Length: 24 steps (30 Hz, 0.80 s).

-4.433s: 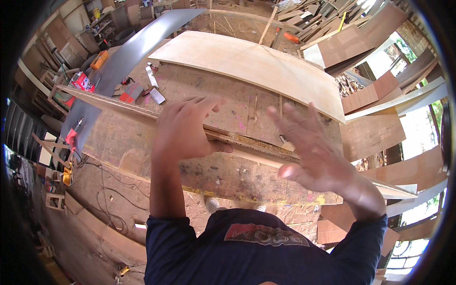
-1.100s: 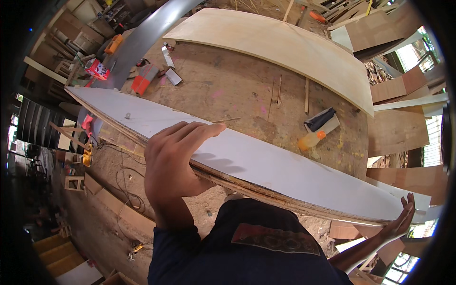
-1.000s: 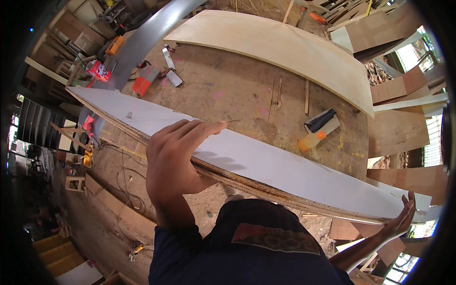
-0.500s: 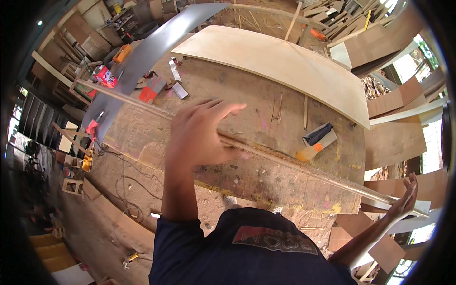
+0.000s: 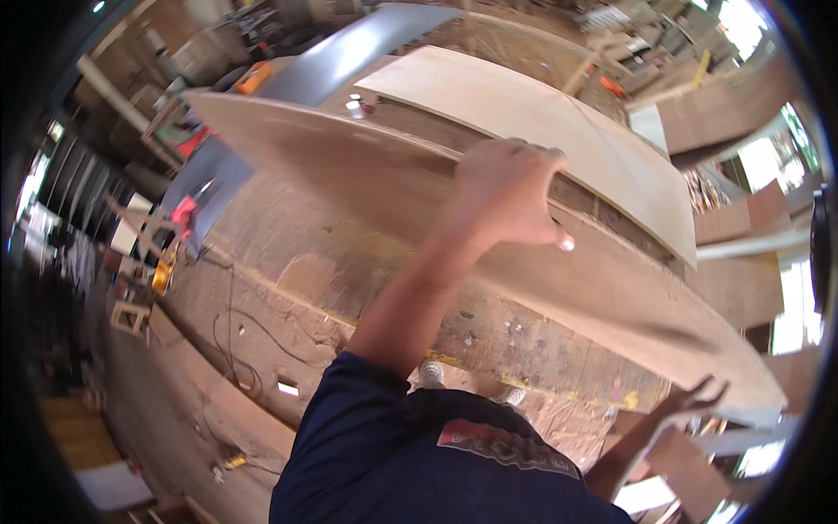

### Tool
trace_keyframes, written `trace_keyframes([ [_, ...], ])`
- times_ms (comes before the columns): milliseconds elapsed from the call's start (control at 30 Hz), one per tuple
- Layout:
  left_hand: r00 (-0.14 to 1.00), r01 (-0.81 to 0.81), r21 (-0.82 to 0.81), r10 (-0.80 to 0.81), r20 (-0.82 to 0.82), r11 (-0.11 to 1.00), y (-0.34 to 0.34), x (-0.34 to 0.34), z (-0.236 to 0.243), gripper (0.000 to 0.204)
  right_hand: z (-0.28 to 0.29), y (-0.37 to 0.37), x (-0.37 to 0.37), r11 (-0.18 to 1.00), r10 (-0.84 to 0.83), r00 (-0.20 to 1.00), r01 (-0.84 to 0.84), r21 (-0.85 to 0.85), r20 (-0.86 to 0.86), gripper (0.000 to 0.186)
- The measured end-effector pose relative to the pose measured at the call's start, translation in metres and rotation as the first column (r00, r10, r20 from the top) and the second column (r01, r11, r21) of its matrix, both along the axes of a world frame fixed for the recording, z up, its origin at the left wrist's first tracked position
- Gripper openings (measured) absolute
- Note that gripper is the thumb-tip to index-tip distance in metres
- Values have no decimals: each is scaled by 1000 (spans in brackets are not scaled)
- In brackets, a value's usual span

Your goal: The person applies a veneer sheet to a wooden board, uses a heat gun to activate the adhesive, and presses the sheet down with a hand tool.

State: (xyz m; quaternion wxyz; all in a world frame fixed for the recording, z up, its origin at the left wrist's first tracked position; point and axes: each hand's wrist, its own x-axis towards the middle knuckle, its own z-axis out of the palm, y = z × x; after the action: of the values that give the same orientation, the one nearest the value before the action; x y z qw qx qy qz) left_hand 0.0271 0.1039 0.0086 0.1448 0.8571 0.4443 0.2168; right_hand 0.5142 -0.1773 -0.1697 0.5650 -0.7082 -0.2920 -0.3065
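A long brown board point(image 5: 646, 288) stands tilted on edge across the worn wooden workbench point(image 5: 314, 279), its broad face toward me. My left hand point(image 5: 511, 196) is closed over the top edge near the middle, thumb on the near face. Low at the board's right end, my right hand point(image 5: 694, 393) has its fingers apart and slightly curved; whether it touches the board is unclear in the blur. Behind, a long pale panel point(image 5: 515, 87) lies on the bench. The tilted board hides most small items on the bench.
A shiny metal sheet point(image 5: 349, 44) runs along the left, with a red tool point(image 5: 183, 214) on it. Cables point(image 5: 240, 367), plank offcuts and a small wooden frame point(image 5: 129, 319) lie on the floor at left. Wood sheets point(image 5: 733, 288) line the right side.
The board has gone from white face up, through nearly edge-on, to tilted with its brown face toward me. My left hand has moved up and right; my right hand has dropped lower.
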Motion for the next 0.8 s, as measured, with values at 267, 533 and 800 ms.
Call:
trace_keyframes([
  [267, 999, -38, 46, 40, -25, 998, 24, 8, -2, 77, -317, -108, -44, 952, -233, 249, -138, -273, -940, 123],
  [533, 998, -49, 19, 49, -24, 999, 29, 1, -6, 80, -313, -61, -137, 855, -135, -88, -513, -71, -987, 133],
  [800, 998, 24, -30, -25, -54, 999, 26, 16, 7, 84, -280, -74, -151, 960, 42, -147, -266, 80, -988, 121],
])
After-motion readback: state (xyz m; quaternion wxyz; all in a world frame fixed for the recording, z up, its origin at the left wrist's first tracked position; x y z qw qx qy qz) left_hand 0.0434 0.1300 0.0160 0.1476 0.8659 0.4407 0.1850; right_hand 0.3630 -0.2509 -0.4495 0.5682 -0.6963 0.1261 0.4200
